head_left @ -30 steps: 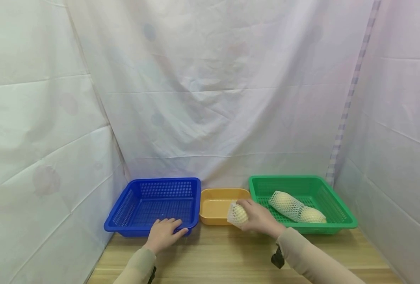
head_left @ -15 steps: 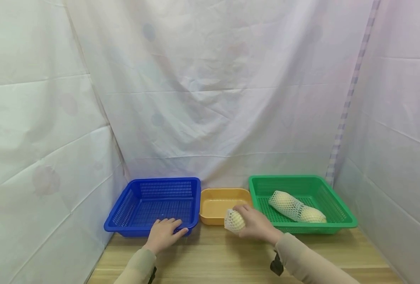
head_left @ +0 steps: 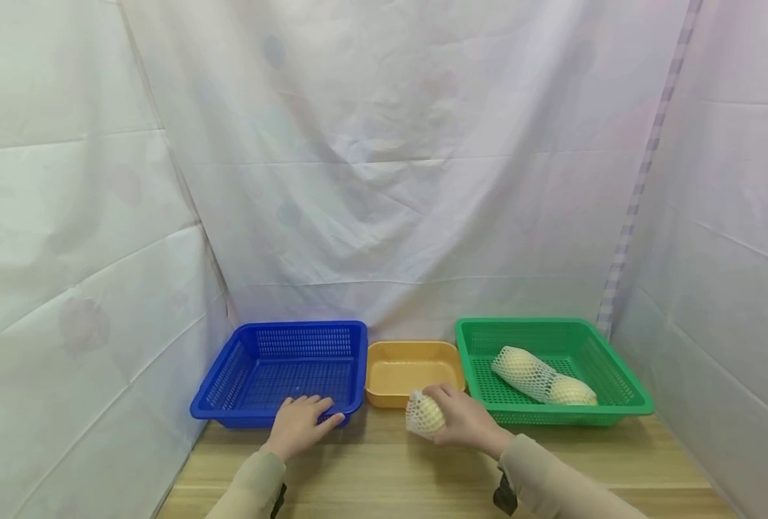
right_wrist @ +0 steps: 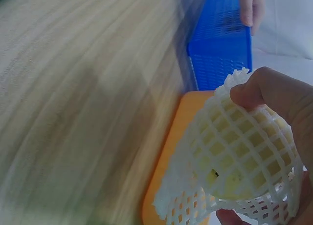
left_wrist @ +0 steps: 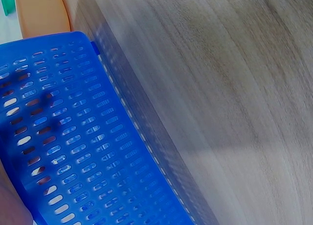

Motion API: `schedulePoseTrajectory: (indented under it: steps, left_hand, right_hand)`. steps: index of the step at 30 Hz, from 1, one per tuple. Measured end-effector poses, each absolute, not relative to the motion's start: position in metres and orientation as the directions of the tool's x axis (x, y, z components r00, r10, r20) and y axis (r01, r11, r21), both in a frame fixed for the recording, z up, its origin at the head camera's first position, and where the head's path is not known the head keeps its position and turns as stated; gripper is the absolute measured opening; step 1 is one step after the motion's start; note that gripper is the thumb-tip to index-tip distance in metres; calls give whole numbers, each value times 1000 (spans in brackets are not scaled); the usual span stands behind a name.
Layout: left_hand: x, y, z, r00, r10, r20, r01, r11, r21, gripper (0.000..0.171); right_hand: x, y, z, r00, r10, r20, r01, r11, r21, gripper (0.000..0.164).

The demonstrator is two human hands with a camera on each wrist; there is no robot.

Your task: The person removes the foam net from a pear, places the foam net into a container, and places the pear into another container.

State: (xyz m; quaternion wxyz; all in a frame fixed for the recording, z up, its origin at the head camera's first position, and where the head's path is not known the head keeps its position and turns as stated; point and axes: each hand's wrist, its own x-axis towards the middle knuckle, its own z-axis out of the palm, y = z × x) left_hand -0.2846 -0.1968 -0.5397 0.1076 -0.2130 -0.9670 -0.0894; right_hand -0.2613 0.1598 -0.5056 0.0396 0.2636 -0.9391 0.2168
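Observation:
My right hand (head_left: 465, 420) holds a round pale yellow fruit (head_left: 431, 415) in a white foam net sleeve, in front of the yellow tray (head_left: 384, 401). In the right wrist view, the thumb presses on the sleeved fruit (right_wrist: 239, 151) from above and fingertips show below it; a dark spot marks the fruit's end. My left hand (head_left: 298, 425) rests on the front rim of the blue basket (head_left: 228, 418), fingers reaching over the edge. The left wrist view catches only a bit of that hand (left_wrist: 12, 200) beside the slotted basket wall (left_wrist: 98, 146).
A green basket (head_left: 624, 412) on the right contains two pale yellow fruits (head_left: 519, 366) in white foam nets. All the containers stand on a wooden table (head_left: 384, 476). White cloth (head_left: 384, 216) hangs behind and on both sides.
My right hand has drawn slightly left and nearer to me with the netted fruit, away from the yellow tray's front edge. My left hand stays on the blue basket's rim.

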Motion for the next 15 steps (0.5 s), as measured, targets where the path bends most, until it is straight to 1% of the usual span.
schedulePoseTrajectory:
  steps: [9,15]
  left_hand:
    - [-285,-197,-541,-888,393,240,430,894,127,59]
    - [-284,-197,-540,-889,393,236,430,893,132,59]
  right_hand:
    - [-261,160,-526,-866,-482,131,-493,785,-374,80]
    - [-259,160,-537,-862,-488,138,-503,785,-363,81]
